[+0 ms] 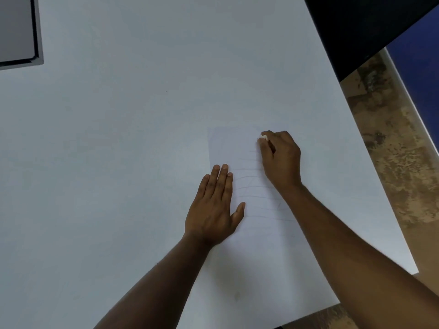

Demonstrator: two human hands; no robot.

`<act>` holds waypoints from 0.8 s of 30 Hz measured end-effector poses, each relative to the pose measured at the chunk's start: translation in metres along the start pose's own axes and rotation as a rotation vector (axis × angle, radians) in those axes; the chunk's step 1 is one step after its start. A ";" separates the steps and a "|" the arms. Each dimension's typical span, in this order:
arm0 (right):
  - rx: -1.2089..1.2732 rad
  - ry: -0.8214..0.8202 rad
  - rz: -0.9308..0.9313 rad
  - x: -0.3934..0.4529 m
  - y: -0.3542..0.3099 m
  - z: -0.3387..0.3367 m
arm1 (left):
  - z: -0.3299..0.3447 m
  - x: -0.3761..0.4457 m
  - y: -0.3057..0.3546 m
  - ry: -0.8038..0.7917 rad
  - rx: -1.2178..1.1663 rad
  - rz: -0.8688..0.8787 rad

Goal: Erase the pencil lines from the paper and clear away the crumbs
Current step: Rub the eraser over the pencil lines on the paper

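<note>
across most of the view spreads a pale white table [118, 138], its right edge running diagonally down past a mottled brown floor [389, 150]. toward the table's right side lies the paper [259, 245], a white sheet set lengthwise away from the person, its near end reaching close to the table's front edge. faint pencil lines [251, 186] cross the paper's middle in curved rows, some reddish, fading toward the far end. at the table's far left corner sits a flat grey panel with a dark border [16, 29], well apart from the paper. beyond the table's far right corner there is a black surface [370, 24] and a strip of blue [418, 74]. the left hand [213, 210] lies flat on the paper's left edge, fingers straight and together, thumb spread out onto the sheet, pressing it down. the right hand [282, 157] rests on the paper's far right part, fingers curled and pinching a small white eraser [264, 138] whose tip touches the sheet near its far end. crumbs are too small to tell
</note>
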State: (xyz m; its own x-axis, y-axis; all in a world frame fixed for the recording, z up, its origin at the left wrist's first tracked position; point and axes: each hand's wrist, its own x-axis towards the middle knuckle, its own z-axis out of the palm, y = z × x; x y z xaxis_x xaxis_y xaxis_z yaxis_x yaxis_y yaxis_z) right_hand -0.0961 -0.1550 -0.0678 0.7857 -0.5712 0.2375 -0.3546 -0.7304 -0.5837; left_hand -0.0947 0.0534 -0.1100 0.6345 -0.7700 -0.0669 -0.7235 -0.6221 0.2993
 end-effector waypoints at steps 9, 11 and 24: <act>0.237 -0.215 -0.062 -0.034 0.001 -0.003 | -0.018 0.010 -0.006 0.103 -0.101 0.049; 0.282 -0.302 -0.106 -0.023 0.013 -0.012 | -0.020 0.026 -0.014 0.111 -0.064 0.051; 0.099 -0.155 -0.055 -0.033 0.000 0.011 | -0.013 0.071 -0.021 -0.048 0.101 0.013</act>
State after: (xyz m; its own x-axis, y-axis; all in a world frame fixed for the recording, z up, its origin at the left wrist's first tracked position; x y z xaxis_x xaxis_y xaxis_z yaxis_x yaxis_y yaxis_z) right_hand -0.1166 -0.1315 -0.0842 0.8736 -0.4619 0.1533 -0.2638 -0.7141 -0.6484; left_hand -0.0306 0.0135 -0.1084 0.6128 -0.7826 -0.1095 -0.7570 -0.6211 0.2028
